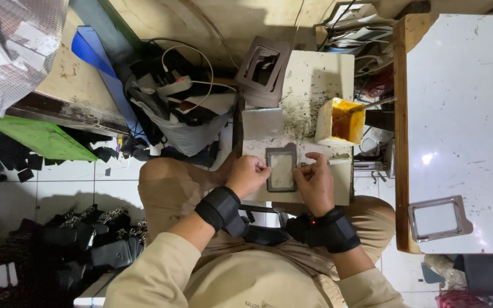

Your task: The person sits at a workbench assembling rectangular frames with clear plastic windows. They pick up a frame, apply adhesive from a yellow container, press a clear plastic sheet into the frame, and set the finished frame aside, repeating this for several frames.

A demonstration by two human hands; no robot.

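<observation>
A small grey rectangular frame piece with a pale window [282, 169] lies on a pale, stained work board [320, 80] over my lap. My left hand [248, 174] presses on the frame's left edge with fingers curled. My right hand [314, 179] rests on its right edge, fingers bent over it, and seems to pinch a thin tool, though I cannot make it out. Both wrists wear black straps.
An open box of yellow glue with a brush [346, 120] stands on the board's right. A stack of grey frames [265, 69] sits at the back left. A white table [463, 114] at right bears another frame piece [439, 218]. Black pieces [95, 239] lie on the tiled floor.
</observation>
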